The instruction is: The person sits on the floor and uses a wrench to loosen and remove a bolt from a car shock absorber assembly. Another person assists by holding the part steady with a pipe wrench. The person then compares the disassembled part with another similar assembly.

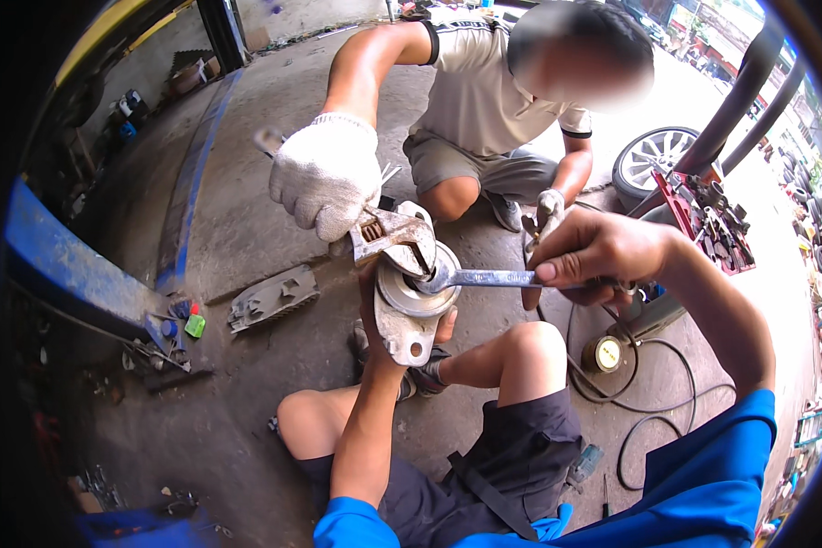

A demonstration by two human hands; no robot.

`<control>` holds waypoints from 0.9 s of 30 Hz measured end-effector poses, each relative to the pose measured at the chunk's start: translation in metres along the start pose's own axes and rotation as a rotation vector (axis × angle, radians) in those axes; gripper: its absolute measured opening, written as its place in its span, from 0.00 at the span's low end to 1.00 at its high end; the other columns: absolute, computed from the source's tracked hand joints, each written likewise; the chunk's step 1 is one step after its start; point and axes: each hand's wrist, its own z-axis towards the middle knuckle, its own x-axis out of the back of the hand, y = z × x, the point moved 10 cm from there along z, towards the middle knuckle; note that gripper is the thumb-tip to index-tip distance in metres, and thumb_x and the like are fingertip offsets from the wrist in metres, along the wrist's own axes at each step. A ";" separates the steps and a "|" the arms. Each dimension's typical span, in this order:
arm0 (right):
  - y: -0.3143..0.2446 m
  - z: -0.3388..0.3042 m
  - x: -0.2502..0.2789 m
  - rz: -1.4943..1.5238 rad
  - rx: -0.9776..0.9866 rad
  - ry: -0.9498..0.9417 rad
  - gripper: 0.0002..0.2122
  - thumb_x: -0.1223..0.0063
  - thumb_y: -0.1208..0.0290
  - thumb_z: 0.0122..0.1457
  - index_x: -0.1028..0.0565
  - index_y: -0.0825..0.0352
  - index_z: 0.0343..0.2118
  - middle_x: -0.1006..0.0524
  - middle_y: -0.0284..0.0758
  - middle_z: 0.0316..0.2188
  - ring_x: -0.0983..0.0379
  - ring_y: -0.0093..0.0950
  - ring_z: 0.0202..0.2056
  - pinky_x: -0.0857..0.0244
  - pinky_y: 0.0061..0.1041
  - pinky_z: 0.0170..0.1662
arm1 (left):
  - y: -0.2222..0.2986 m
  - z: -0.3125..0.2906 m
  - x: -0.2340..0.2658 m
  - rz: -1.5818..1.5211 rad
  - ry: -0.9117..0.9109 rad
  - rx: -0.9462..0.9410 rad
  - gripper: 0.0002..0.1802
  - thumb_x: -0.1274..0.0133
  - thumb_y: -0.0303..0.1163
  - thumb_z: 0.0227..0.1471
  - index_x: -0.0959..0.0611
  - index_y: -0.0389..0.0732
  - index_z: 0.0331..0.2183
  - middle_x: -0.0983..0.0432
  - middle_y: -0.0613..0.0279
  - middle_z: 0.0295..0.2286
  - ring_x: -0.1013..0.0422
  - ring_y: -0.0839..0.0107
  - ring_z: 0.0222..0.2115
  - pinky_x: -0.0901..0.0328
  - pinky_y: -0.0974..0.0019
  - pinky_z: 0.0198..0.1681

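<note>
My left hand [372,315] is wrapped from below around a metal flanged mount [404,336] with a round raised centre and bolt holes. My right hand [603,248] grips a wrench [498,278], whose left end sits at the mount's centre. Opposite me, a person squats in a light polo shirt. That person's white-gloved hand [324,173] holds an adjustable wrench [397,230], its jaws at the same centre, against or beside my wrench's end. The jaws hide the exact contact. The person's other gloved hand [550,208] is lowered near my right hand.
On the right are a wheel [653,163], a red tray of tools [708,219], a round can-like object [603,354] and a looping black hose [621,395]. A blue lift post [82,260] stands left. A grey ribbed part [274,299] and a green object [194,325] are nearby.
</note>
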 end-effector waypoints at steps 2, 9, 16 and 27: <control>-0.003 -0.003 -0.011 0.018 0.014 0.020 0.19 0.54 0.57 0.69 0.22 0.71 0.43 0.37 0.25 0.11 0.40 0.15 0.11 0.48 0.18 0.14 | -0.018 -0.003 -0.003 -0.103 -0.027 0.181 0.51 0.28 0.36 0.30 0.35 0.36 0.56 0.27 0.53 0.48 0.29 0.62 0.49 0.36 0.60 0.55; 0.007 -0.006 -0.021 0.115 0.020 0.036 0.19 0.56 0.57 0.70 0.23 0.73 0.42 0.40 0.23 0.12 0.43 0.15 0.12 0.49 0.18 0.14 | 0.017 0.005 -0.001 -0.028 -0.025 -0.015 0.52 0.28 0.37 0.32 0.38 0.37 0.57 0.28 0.53 0.48 0.29 0.63 0.48 0.34 0.61 0.53; -0.010 -0.002 -0.050 0.220 0.055 0.135 0.18 0.56 0.58 0.70 0.26 0.71 0.37 0.40 0.24 0.14 0.45 0.14 0.13 0.51 0.17 0.15 | -0.006 -0.006 0.014 -0.079 0.018 0.171 0.55 0.27 0.37 0.32 0.41 0.34 0.58 0.30 0.52 0.50 0.30 0.62 0.49 0.35 0.59 0.54; -0.036 0.023 -0.166 1.095 0.176 0.291 0.12 0.62 0.60 0.71 0.34 0.64 0.37 0.44 0.28 0.13 0.49 0.23 0.09 0.55 0.22 0.14 | -0.056 -0.021 0.014 -0.595 0.119 0.358 0.52 0.28 0.30 0.33 0.38 0.35 0.58 0.32 0.52 0.51 0.30 0.62 0.49 0.31 0.58 0.48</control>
